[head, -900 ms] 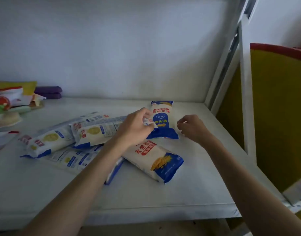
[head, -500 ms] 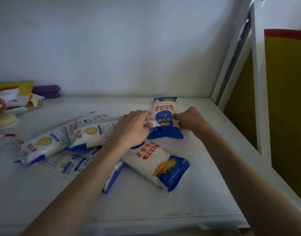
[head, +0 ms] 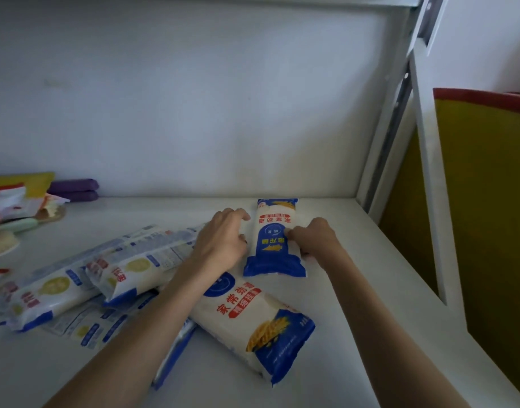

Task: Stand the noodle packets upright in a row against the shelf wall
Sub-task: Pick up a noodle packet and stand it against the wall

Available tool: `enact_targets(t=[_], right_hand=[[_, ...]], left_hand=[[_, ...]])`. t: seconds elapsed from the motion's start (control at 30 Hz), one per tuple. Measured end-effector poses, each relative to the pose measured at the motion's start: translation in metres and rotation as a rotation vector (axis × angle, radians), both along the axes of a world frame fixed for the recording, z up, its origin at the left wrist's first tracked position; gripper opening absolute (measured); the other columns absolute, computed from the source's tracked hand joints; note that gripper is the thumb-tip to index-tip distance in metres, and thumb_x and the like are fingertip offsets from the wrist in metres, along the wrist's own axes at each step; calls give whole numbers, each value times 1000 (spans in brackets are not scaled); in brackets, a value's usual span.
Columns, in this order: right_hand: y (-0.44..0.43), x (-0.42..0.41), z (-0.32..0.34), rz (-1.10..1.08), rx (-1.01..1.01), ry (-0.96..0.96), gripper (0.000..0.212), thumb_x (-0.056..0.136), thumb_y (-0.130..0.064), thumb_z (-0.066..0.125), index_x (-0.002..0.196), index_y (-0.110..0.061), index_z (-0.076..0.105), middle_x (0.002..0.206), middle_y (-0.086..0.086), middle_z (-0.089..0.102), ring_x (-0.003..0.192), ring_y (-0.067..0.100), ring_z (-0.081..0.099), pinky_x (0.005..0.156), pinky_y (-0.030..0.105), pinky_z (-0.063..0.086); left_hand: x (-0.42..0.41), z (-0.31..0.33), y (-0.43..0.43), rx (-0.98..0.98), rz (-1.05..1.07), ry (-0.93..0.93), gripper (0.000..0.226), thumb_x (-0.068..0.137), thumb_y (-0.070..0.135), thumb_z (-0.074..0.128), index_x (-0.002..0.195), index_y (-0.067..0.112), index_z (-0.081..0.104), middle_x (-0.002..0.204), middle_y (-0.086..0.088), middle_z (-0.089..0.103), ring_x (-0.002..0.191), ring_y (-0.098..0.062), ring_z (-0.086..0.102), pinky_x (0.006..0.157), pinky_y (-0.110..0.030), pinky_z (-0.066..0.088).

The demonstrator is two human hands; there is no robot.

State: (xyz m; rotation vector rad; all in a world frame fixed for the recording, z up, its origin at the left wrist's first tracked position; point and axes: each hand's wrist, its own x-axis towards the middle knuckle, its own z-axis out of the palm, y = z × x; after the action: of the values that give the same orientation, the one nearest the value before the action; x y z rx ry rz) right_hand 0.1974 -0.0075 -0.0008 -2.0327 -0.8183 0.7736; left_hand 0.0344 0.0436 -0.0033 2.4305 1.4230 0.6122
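Observation:
A blue and white noodle packet (head: 275, 231) lies flat on the white shelf (head: 355, 290), its far end close to the back wall (head: 194, 98). My right hand (head: 313, 240) grips its right edge. My left hand (head: 224, 240) presses against its left edge, fingers curled. A second packet (head: 252, 322) lies flat and slanted below my left forearm. Several more packets (head: 85, 278) lie flat in an overlapping pile to the left.
At the far left sit other snack wrappers (head: 14, 198) and two purple items (head: 73, 189) by the wall. A white shelf post (head: 426, 172) and a yellow panel (head: 488, 216) stand on the right. The shelf's front edge runs close below.
My right hand moved left and took hold of the packet's right edge. My left hand slid along its left side. The packet stays flat.

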Motion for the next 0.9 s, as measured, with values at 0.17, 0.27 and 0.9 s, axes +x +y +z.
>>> enact_targets(t=[0.17,0.27,0.9], right_hand=[[10,-1,-1,19,-7,-94,29,86,-30,68,98,-13,48,94,5,59,72,16,61,50,23,44],[16,2,-4,12,-27,-80,28,84,-26,69,96,-13,47,94,5,59,80,19,61,54,23,46],[84,67,27,336,-556,-101,22,83,-20,74,89,-2,62,87,11,70,82,22,69,89,32,57]], left_hand=[[46,17,21,-325,61,-48,26,91,25,60,113,9,58,112,-6,65,93,-24,65,58,-27,48],[64,16,35,-448,136,-142,31,89,34,64,106,9,55,107,-10,66,94,-27,68,68,-31,56],[89,0,104,-706,-36,-249,32,80,43,75,93,19,58,84,3,67,68,-11,65,55,-24,47]])
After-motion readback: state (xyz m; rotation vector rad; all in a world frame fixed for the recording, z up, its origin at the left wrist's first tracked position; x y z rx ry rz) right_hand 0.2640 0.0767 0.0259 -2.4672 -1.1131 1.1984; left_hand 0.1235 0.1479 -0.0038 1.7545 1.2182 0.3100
